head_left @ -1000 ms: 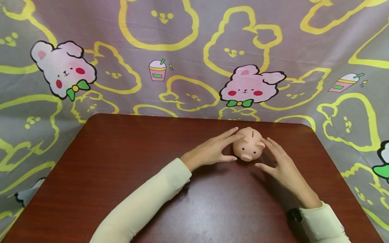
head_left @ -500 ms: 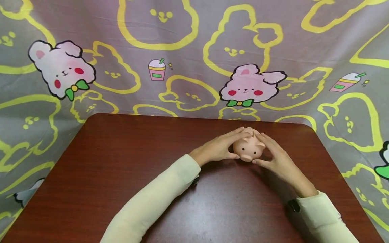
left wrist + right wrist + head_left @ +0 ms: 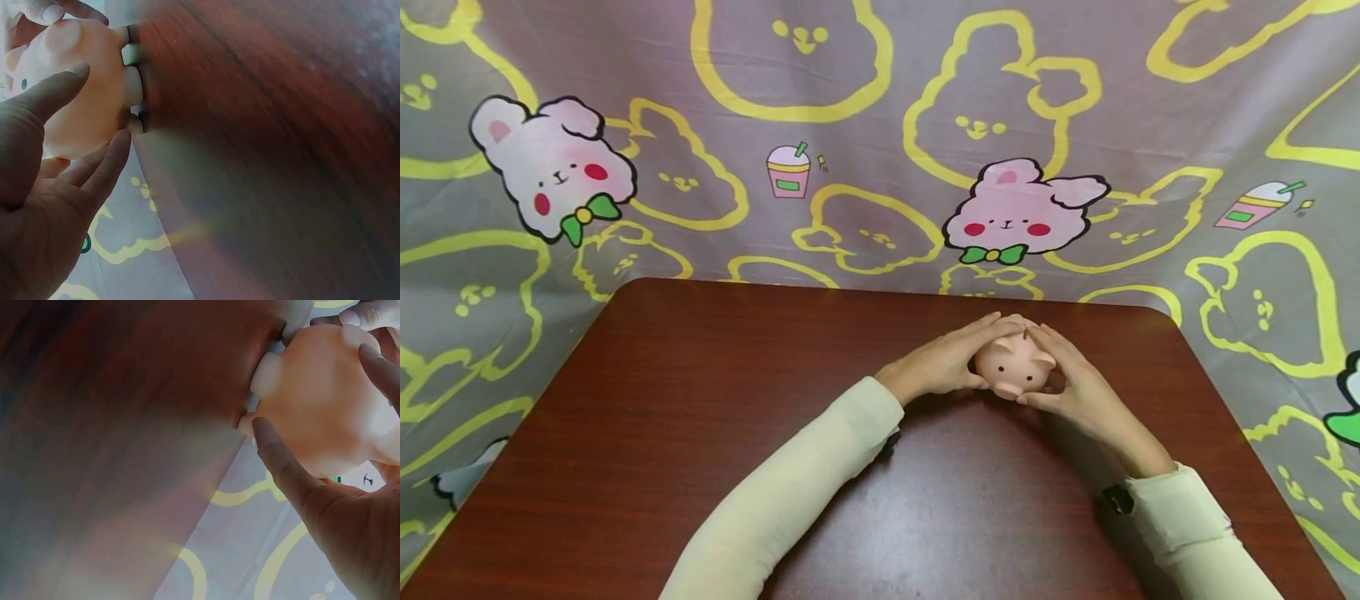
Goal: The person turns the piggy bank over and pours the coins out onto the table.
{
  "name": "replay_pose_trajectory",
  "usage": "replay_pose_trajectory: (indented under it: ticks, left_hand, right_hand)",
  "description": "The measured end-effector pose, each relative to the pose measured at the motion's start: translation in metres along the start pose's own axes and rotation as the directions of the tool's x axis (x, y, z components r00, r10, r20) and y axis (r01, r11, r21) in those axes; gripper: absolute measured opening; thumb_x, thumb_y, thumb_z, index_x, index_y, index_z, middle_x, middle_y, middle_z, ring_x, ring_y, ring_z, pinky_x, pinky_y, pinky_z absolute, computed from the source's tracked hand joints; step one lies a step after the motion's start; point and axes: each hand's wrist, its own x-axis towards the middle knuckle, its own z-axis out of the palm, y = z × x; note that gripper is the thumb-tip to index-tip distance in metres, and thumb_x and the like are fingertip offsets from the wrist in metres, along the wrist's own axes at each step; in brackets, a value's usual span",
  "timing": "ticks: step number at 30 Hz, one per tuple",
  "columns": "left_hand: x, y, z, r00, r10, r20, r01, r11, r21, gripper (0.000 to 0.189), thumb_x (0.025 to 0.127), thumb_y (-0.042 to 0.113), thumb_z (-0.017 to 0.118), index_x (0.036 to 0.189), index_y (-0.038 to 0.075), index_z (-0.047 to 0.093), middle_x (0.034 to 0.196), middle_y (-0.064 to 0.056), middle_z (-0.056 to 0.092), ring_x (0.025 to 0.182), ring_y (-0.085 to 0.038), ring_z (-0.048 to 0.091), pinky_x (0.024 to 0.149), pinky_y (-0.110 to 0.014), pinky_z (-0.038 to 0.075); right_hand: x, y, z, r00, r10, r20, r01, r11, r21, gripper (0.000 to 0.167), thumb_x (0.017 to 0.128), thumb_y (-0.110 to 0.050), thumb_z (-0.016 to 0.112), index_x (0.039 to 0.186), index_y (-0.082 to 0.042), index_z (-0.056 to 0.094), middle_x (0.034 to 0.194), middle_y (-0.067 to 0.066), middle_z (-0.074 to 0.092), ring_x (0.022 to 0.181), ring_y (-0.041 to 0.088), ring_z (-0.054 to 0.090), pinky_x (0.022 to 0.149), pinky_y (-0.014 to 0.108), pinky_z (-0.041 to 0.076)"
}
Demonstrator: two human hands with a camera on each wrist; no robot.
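Note:
A pink piggy bank (image 3: 1013, 372) stands at the back right of the table, its snout facing the head camera. My left hand (image 3: 942, 360) holds its left side, thumb low near the snout and fingers over the top. On the opposite side my right hand (image 3: 1081, 393) grips it the same way, its thumb beside the snout. The fingers partly cover the coin slot. In the left wrist view the short legs of the piggy bank (image 3: 100, 119) are at the tabletop. The right wrist view shows its rounded body (image 3: 319, 403) between the fingers.
The dark red-brown wooden table (image 3: 700, 400) has rounded back corners. A grey curtain (image 3: 865, 158) with yellow outlines and rabbit prints hangs behind it and along both sides. Both forearms reach across the table in pale sleeves (image 3: 782, 483), with a small black device (image 3: 1117, 500) at the right cuff.
Both hands have come in from the sides and closed round the piggy bank, fingers now over its top and thumbs near its snout. The piggy bank stays in about the same spot.

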Motion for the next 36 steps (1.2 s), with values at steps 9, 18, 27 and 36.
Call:
replay_pose_trajectory:
  ticks: [9,18,27,36]
  left_hand:
    - [-0.01,0.005,-0.005,0.999,-0.044,-0.002,0.044,0.999,0.009,0.097,0.091,0.017,0.083,0.165,0.04,0.025,0.176,0.005,0.019,0.162,-0.011,0.018,0.118,-0.041,0.045]
    - [-0.027,0.007,-0.013,0.997,-0.033,-0.066,0.029,0.997,-0.068,0.093,0.088,0.026,0.087,0.163,0.037,0.033,0.172,0.005,0.031,0.159,-0.009,0.027,0.123,-0.039,0.039]
    - [-0.048,0.011,-0.018,0.99,0.002,-0.139,-0.018,0.993,-0.117,0.089,0.088,0.031,0.086,0.161,0.035,0.037,0.17,0.002,0.035,0.154,-0.014,0.039,0.116,-0.034,0.047]
    - [-0.073,0.019,-0.022,0.985,0.009,-0.171,-0.017,0.999,-0.047,0.095,0.095,0.041,0.077,0.167,0.042,0.015,0.175,0.008,0.022,0.157,-0.012,0.032,0.122,-0.043,0.041]
  right_hand:
    - [-0.002,-0.004,0.004,0.998,-0.055,-0.024,0.054,0.998,-0.034,0.101,0.08,-0.012,0.092,0.164,-0.018,0.035,0.166,0.023,0.033,0.149,0.046,0.035,0.11,0.054,0.04]
    - [-0.005,-0.011,0.005,0.992,-0.117,-0.042,0.116,0.993,-0.022,0.1,0.08,-0.011,0.092,0.163,-0.024,0.038,0.163,0.014,0.041,0.147,0.017,0.037,0.109,0.012,0.028]
    - [-0.008,-0.023,0.01,0.983,-0.162,-0.084,0.175,0.969,0.177,0.094,0.078,0.007,0.087,0.159,-0.015,0.045,0.166,0.011,0.037,0.145,-0.006,0.034,0.106,0.006,0.036]
    - [-0.011,-0.04,0.012,0.982,-0.175,-0.073,0.189,0.912,0.364,0.1,0.078,0.02,0.078,0.163,-0.013,0.035,0.166,0.001,0.039,0.131,0.001,0.052,0.091,0.016,0.057]
